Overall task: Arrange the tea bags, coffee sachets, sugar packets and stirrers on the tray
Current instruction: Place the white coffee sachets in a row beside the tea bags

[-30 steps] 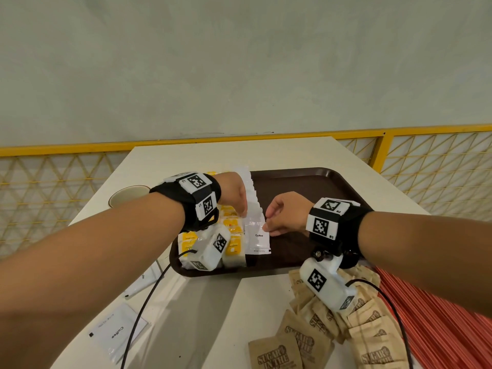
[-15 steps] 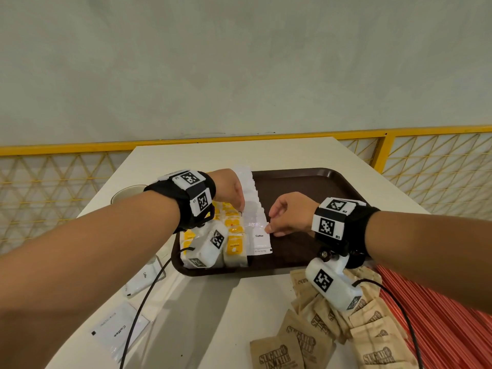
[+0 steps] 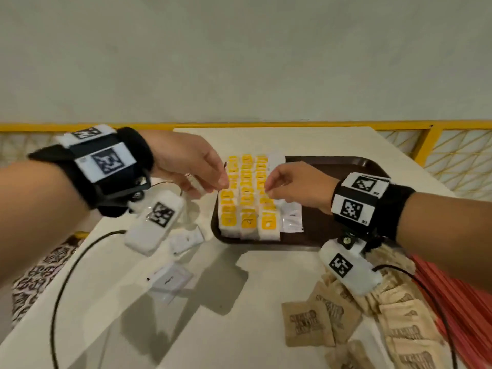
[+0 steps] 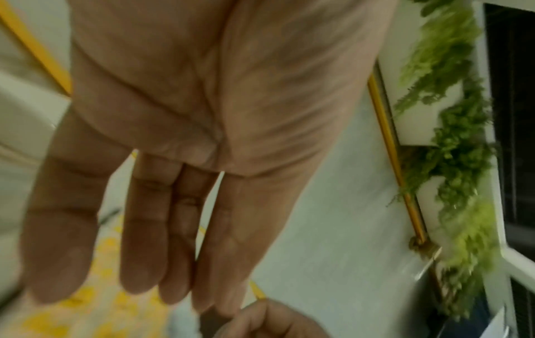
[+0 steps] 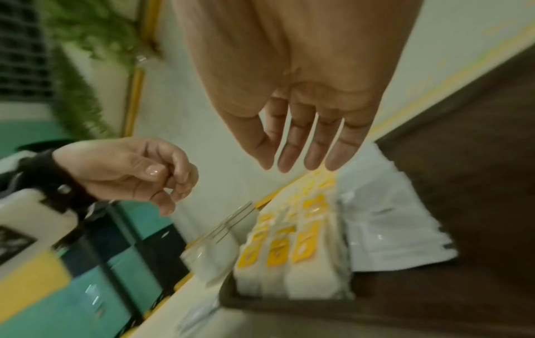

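A brown tray (image 3: 346, 166) holds three columns of yellow-labelled tea bags (image 3: 247, 203) and, just right of them, an overlapping row of white coffee sachets (image 3: 291, 219). My left hand (image 3: 213, 182) hovers over the tray's left edge with relaxed fingers and holds nothing; the left wrist view shows its empty fingers (image 4: 139, 263). My right hand (image 3: 271, 186) hangs above the tea bags and sachets, fingers pointing down and empty (image 5: 295, 160). The right wrist view shows the tea bags (image 5: 278, 251) and sachets (image 5: 390, 228) below it.
Two loose white coffee sachets (image 3: 186, 238) (image 3: 170, 279) lie on the table left of the tray. Brown sugar packets (image 3: 308, 326) are heaped at the front right beside red stirrers (image 3: 466, 315). A black cable (image 3: 66, 275) runs across the front left.
Both hands have lifted off the row of coffee sachets. The left hand has drawn back to the tray's left edge, and the right hand has risen above the packets. The head view has shifted.
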Motion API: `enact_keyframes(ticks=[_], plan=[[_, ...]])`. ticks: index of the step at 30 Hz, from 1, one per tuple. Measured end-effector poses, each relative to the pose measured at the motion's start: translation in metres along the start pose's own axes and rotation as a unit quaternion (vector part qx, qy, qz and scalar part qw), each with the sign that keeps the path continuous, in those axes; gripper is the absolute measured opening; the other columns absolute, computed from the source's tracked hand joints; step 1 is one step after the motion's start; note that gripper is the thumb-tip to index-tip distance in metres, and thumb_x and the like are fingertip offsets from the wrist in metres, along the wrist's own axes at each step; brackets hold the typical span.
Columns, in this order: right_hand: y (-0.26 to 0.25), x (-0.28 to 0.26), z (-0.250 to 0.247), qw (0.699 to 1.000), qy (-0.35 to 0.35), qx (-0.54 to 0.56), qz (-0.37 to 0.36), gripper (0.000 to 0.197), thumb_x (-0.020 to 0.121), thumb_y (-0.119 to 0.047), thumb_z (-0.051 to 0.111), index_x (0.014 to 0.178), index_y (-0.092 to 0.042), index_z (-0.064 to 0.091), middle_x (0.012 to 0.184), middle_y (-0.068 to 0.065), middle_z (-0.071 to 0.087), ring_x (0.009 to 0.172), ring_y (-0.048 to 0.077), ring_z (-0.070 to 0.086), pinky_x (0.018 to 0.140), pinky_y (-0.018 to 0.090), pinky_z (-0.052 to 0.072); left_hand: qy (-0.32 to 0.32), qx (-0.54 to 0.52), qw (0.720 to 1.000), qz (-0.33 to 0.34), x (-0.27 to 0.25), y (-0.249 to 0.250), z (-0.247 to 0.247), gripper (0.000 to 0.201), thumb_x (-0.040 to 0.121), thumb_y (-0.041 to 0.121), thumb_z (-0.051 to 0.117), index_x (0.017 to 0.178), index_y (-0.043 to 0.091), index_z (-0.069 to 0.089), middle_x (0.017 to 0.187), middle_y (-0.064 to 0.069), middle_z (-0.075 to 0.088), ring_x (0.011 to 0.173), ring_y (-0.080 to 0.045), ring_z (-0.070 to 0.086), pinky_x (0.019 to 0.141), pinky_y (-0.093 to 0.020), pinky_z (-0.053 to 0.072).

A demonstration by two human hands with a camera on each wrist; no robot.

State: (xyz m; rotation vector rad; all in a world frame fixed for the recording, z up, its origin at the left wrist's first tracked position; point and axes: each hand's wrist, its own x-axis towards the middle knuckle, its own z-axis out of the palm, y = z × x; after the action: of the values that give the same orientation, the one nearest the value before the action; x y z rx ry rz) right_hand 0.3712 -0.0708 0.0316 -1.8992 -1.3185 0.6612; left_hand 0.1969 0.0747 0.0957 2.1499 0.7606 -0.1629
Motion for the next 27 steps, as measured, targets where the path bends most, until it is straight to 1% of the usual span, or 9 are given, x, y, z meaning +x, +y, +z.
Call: enact_keyframes(ticks=[3,8,10,12,16,18,21,25,27], plan=[[-0.027,0.002,0.041,0.988,-0.097,-0.106,-0.06,0.011,0.082,-0.006,0.067,0.089,-0.014,0.069,0.09,0.008,0.07,0.082,0.013,0.062,0.082,0.028,0.05,-0.033,0.103,0.992,-0.066,-0.034,-0.039,0.004,0.004,0.08,0.012,0.074,0.083,0.013,0.076,0.08,-0.002,0.069,0.075,-0.009,0.063,0.067,-0.027,0.058],[-0.055,0.015,0.114,0.934,-0.163,-0.292,-0.125,0.03,0.091,-0.015,0.057,0.12,-0.013,0.064,0.122,0.003,0.063,0.112,0.02,0.058,0.087,0.022,0.041,-0.078,0.204,0.966,-0.14,-0.055,-0.092,0.032,0.027,0.075,0.034,0.078,0.094,0.016,0.072,0.089,0.0,0.062,0.075,-0.007,0.057,0.069,-0.022,0.056],[-0.062,0.02,0.137,0.898,-0.175,-0.378,-0.14,0.023,0.094,-0.016,0.052,0.112,-0.011,0.065,0.114,0.005,0.064,0.108,0.024,0.058,0.071,0.023,0.042,-0.058,0.21,0.967,-0.134,-0.055,-0.104,0.042,0.038,0.074,0.04,0.078,0.099,0.014,0.066,0.094,-0.002,0.063,0.076,-0.01,0.057,0.064,-0.021,0.054],[-0.066,0.027,0.154,0.867,-0.177,-0.445,-0.138,0.015,0.095,-0.02,0.05,0.086,-0.013,0.06,0.086,0.003,0.06,0.09,0.025,0.058,0.051,0.023,0.031,-0.037,0.22,0.967,-0.124,-0.052,-0.111,0.051,0.043,0.074,0.041,0.077,0.1,0.011,0.061,0.094,-0.006,0.065,0.07,-0.012,0.058,0.057,-0.019,0.05],[-0.062,0.037,0.166,0.831,-0.203,-0.5,-0.137,0.025,0.086,-0.04,0.063,0.099,-0.019,0.065,0.09,0.001,0.068,0.086,0.024,0.066,0.057,0.026,0.042,-0.039,0.203,0.972,-0.116,-0.046,-0.119,0.058,0.031,0.077,0.03,0.077,0.091,0.012,0.055,0.091,-0.009,0.062,0.07,-0.016,0.057,0.055,-0.02,0.051],[-0.064,0.034,0.162,0.837,-0.221,-0.486,-0.122,0.034,0.085,-0.04,0.067,0.102,-0.012,0.068,0.097,0.007,0.069,0.09,0.027,0.067,0.067,0.032,0.051,-0.058,0.188,0.973,-0.119,-0.045,-0.12,0.056,0.026,0.078,0.025,0.076,0.086,0.016,0.053,0.089,-0.008,0.058,0.069,-0.015,0.055,0.058,-0.022,0.053],[-0.067,0.029,0.154,0.863,-0.223,-0.44,-0.114,0.052,0.083,-0.04,0.07,0.114,0.001,0.065,0.111,0.016,0.067,0.102,0.032,0.063,0.078,0.034,0.05,-0.075,0.179,0.974,-0.119,-0.043,-0.122,0.054,0.021,0.079,0.019,0.075,0.082,0.015,0.055,0.086,-0.009,0.056,0.065,-0.013,0.053,0.06,-0.022,0.053],[-0.066,0.02,0.142,0.857,-0.261,-0.432,-0.107,0.055,0.079,-0.03,0.075,0.121,0.002,0.058,0.109,0.016,0.063,0.099,0.034,0.058,0.066,0.025,0.047,-0.08,0.17,0.976,-0.114,-0.042,-0.122,0.053,0.025,0.079,0.014,0.075,0.084,0.016,0.05,0.083,-0.005,0.054,0.063,-0.013,0.052,0.06,-0.022,0.052],[-0.068,0.013,0.136,0.858,-0.261,-0.425,-0.126,0.051,0.079,-0.024,0.076,0.122,-0.003,0.056,0.1,0.005,0.054,0.09,0.022,0.052,0.05,0.012,0.033,-0.095,0.143,0.979,-0.108,-0.043,-0.122,0.053,0.029,0.079,0.01,0.075,0.095,0.017,0.051,0.078,-0.001,0.053,0.062,-0.011,0.054,0.062,-0.023,0.052]])
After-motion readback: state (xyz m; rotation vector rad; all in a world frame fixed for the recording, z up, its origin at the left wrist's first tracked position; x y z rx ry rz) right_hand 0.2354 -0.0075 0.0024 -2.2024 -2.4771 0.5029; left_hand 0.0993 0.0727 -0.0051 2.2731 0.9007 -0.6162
